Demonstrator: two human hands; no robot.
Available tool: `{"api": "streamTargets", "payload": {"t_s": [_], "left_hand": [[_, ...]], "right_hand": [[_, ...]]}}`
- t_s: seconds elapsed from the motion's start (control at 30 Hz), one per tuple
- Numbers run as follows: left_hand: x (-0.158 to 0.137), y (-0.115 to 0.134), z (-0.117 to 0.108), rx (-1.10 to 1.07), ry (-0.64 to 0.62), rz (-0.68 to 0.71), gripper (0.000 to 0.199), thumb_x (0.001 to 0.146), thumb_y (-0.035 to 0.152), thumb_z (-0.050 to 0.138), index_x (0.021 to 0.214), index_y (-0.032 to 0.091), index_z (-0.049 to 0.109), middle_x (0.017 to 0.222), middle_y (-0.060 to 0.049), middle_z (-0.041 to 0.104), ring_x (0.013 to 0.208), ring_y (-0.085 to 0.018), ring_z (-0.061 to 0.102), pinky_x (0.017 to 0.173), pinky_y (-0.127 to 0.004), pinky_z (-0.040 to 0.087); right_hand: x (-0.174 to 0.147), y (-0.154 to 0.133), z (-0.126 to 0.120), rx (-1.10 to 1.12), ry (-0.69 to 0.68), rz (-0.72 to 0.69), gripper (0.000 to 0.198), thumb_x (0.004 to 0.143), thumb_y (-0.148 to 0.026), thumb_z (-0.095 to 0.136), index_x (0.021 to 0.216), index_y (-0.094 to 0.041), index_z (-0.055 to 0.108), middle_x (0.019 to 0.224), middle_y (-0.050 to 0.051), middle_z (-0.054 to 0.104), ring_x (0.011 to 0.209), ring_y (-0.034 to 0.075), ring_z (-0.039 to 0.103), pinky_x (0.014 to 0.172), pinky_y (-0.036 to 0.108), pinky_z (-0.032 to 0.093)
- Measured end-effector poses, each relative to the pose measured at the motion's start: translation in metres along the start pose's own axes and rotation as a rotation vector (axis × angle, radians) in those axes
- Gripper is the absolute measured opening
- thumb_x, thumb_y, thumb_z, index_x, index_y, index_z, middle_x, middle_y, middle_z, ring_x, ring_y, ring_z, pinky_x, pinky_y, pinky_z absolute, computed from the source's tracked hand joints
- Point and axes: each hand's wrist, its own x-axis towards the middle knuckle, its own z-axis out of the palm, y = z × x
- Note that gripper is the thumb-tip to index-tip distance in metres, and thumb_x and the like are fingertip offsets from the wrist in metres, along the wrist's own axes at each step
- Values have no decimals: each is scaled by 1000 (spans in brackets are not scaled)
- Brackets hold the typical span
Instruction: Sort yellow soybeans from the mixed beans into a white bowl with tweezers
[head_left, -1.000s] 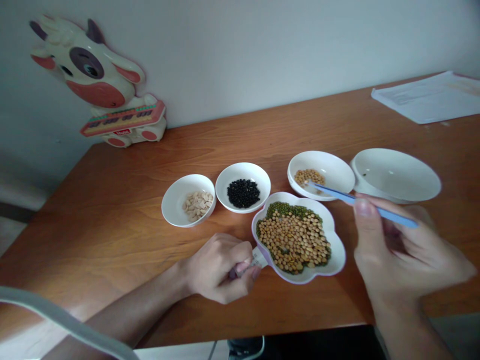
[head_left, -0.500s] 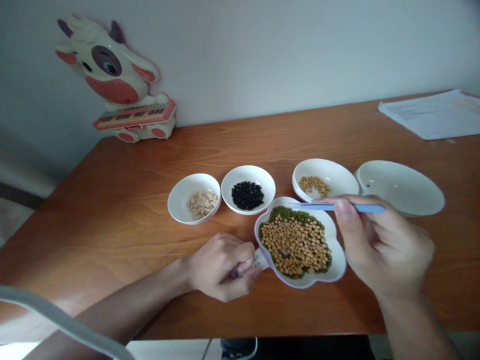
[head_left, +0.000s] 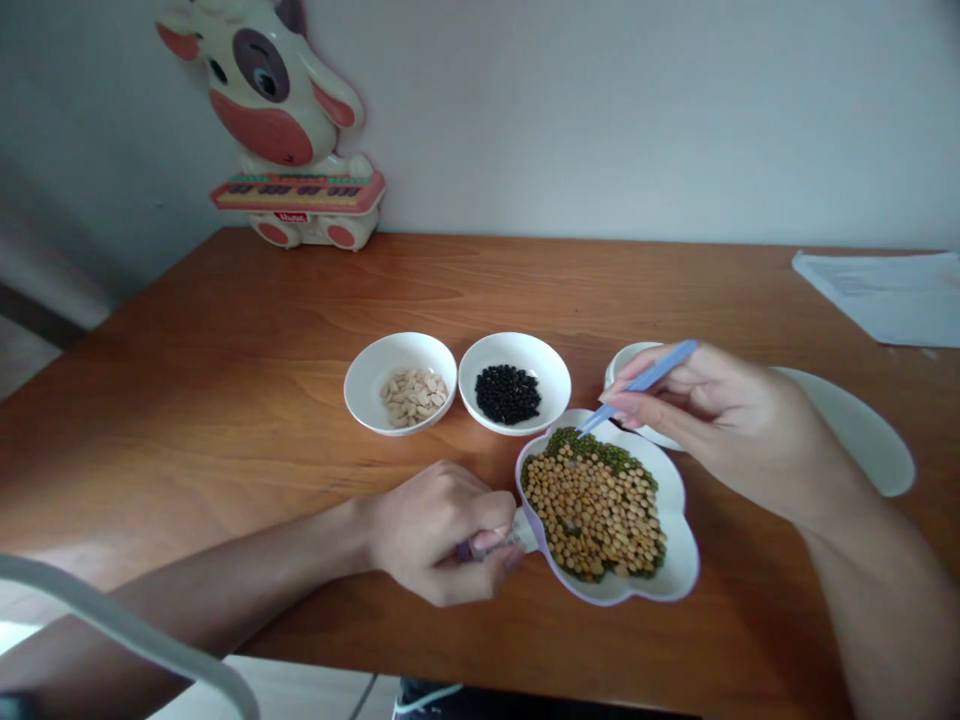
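Observation:
My left hand [head_left: 450, 535] is closed around the short handle of a white, lobed dish [head_left: 679, 570] with a lilac rim. Yellow soybeans [head_left: 600, 505] cover most of the dish, with green mung beans [head_left: 626, 460] showing along the far edge and around the sides. In my right hand [head_left: 720, 420], light-blue plastic tweezers [head_left: 649, 375] are pinched between thumb and fingers. Their tip points down into the mung beans at the dish's far left; whether it grips a bean cannot be made out.
Behind the dish stand a white bowl [head_left: 360, 385] of pale flat seeds [head_left: 412, 396] and another bowl [head_left: 555, 385] of black beans [head_left: 508, 393]. My right hand partly hides two more bowls, one [head_left: 626, 358] behind its fingers and one [head_left: 862, 420] at right. A toy cow [head_left: 300, 150] and papers [head_left: 892, 295] lie farther back.
My right hand has tilted the tweezers from nearly flat over the dish's rim to slanting down, tip among the mung beans. The camera view has shifted; my left hand keeps its hold.

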Motion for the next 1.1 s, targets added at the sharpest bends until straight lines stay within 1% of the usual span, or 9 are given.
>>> {"api": "streamTargets", "payload": {"t_s": [0.1,0.2,0.3,0.47,0.57,0.67,0.83,1.0,1.1], "left_hand": [[0,0,0,-20,2,-1,28,88,14,58,77,25,35,58,7,51,46,-10,45,49,-29,34],[0,0,0,-29,2,-4,28,87,12,58,77,25,35,59,7,53,47,-11,46,48,-30,35],[0,2,0,-24,-10,-13,29,89,12,58,77,25,35,57,7,52,47,-11,45,48,-30,34],[1,4,-1,-48,-19,-44,30,90,13,57,76,25,34,57,7,51,47,-11,45,47,-31,33],[2,4,-2,-54,-24,-46,30,90,12,58,76,25,34,57,7,52,48,-12,45,47,-31,33],[2,4,-2,-51,-33,-54,30,90,12,58,76,25,35,57,6,53,49,-12,47,48,-31,34],[1,4,-2,-62,-30,-51,31,91,12,59,76,25,35,58,7,52,49,-11,47,50,-30,35],[0,4,-2,-53,-35,-64,30,92,13,58,77,25,36,59,7,51,49,-11,46,50,-31,34],[-1,4,-3,-54,-39,-67,30,92,13,59,77,25,36,60,7,50,50,-11,45,50,-31,34]], "right_hand": [[1,8,-6,-59,-49,-48,17,94,-41,76,103,-27,78,97,1,82,78,16,80,67,25,68],[-7,18,-9,-199,-42,-170,11,95,-32,75,104,-29,81,98,-1,84,83,17,81,70,25,69],[-16,24,-13,-345,-31,-264,11,97,-30,73,103,-31,82,99,-3,84,88,18,82,71,26,70],[-21,24,-20,-464,14,-272,16,98,-31,71,110,-32,81,103,-4,84,82,18,82,63,26,69],[-18,23,-18,-456,-44,-365,17,97,-25,72,110,-32,81,104,-6,84,87,18,82,79,29,71],[-16,23,-13,-420,-81,-434,19,95,-19,74,107,-32,81,105,-8,84,87,16,82,96,30,68],[-15,19,-10,-406,-120,-467,17,94,-17,75,104,-30,80,102,-8,84,84,14,81,87,26,68],[-14,17,-8,-425,-133,-480,14,95,-18,74,104,-28,79,98,-5,84,81,15,81,82,28,67],[-14,18,-7,-444,-149,-477,13,96,-17,73,103,-26,79,98,-3,84,83,15,81,83,29,66]]}}
